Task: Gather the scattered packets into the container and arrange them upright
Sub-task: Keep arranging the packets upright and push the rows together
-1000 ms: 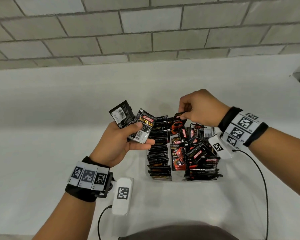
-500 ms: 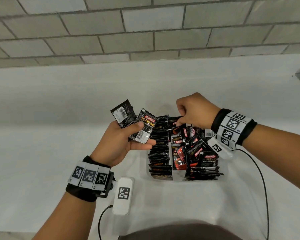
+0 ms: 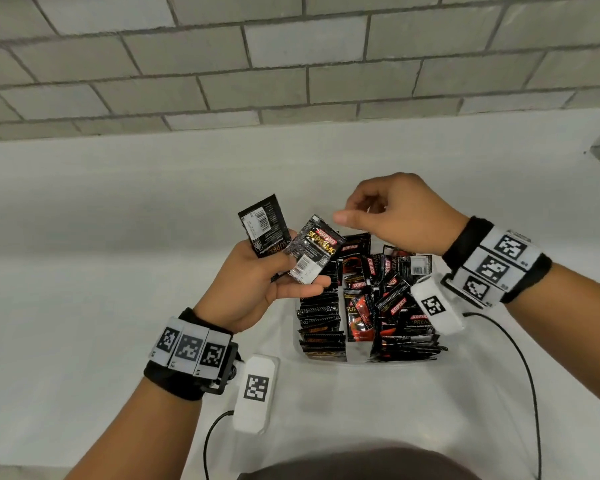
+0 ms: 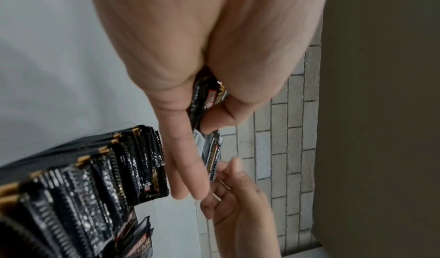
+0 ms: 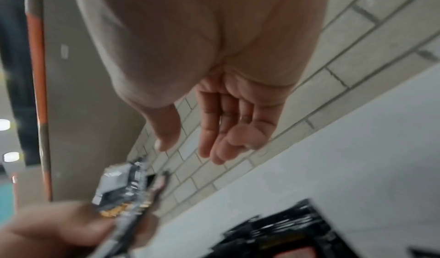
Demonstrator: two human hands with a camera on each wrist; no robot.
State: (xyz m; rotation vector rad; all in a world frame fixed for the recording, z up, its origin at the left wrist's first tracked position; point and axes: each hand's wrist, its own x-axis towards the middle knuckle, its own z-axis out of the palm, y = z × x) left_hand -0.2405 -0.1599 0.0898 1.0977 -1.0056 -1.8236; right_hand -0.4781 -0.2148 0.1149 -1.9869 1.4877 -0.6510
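My left hand (image 3: 257, 285) grips two black coffee packets fanned out: one showing its barcode back (image 3: 264, 226) and one with gold lettering (image 3: 315, 249). The left wrist view shows the thumb pressing these packets (image 4: 209, 94) against the fingers. My right hand (image 3: 392, 216) hovers empty just right of the gold-lettered packet, fingers loosely bent; in the right wrist view its fingers (image 5: 214, 130) hold nothing. Below sits the clear container (image 3: 357, 360), with a neat upright row of packets (image 3: 321, 323) on its left and jumbled red-and-black packets (image 3: 392, 292) on its right.
The container stands on a white table (image 3: 101, 289) that meets a grey brick wall (image 3: 291, 64) behind. White tracker blocks with cables hang from both wrists (image 3: 255, 393), the right one (image 3: 433, 306) over the container's right side.
My right hand has risen out of the container's far end and moved left toward the packets in my left hand, now empty. The left hand has stayed put.
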